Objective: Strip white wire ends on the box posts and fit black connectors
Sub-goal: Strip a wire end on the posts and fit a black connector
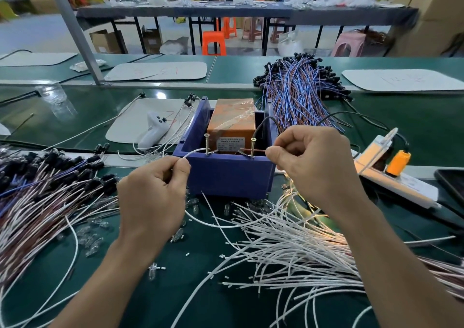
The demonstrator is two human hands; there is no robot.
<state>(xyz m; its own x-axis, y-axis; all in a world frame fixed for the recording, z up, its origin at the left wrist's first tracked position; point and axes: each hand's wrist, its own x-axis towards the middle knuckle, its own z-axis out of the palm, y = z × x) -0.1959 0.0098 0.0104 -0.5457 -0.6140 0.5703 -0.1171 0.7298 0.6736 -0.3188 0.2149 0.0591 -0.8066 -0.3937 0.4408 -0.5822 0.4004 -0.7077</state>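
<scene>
Left hand (pixel 153 194) was pinched on a white wire (pixel 194 151) led to the left screw post (pixel 207 144). Right hand (pixel 313 169), held apart, was pinched on a brownish strand (pixel 259 150) at the right post (pixel 252 147). Blue box (pixel 226 174) was set just beyond both hands. Loose white wires (pixel 288 250) were heaped beneath the right hand.

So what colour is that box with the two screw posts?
The open plastic box is deep blue-violet, clearest in the head view.

I see a green worktop (pixel 426 117) — blue box (pixel 231 177) mid-way, loose white wires (pixel 288 247) in front, connector-tipped bundles (pixel 37 197) left.
</scene>
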